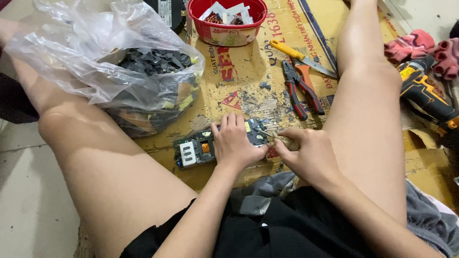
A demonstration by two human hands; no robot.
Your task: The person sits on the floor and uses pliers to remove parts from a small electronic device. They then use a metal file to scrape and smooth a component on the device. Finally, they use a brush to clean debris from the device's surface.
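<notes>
A flattened sheet of cardboard (267,91) covers the floor between the seated person's bare legs, and everything sits on it. Biggest on it is a clear plastic bag (100,52), slumped open by the left knee and stuffed with dark broken bits and scraps of circuit parts, a few yellow pieces showing through. Beyond it stands a red plastic tub (227,28) holding small components, white packets and a copper-wound coil. To the right lie red-handled pliers (301,88) and a yellow-handled knife (299,57), just beside each other; further right, a power drill (425,95) and pink gloves (420,48).

Close to the lap lies a green circuit board (196,149), flat on the cardboard. The left hand (235,143) presses down on it, fingers spread flat. The right hand (306,155) is curled tight around a thin tool (267,134) whose tip touches the board's right end.
</notes>
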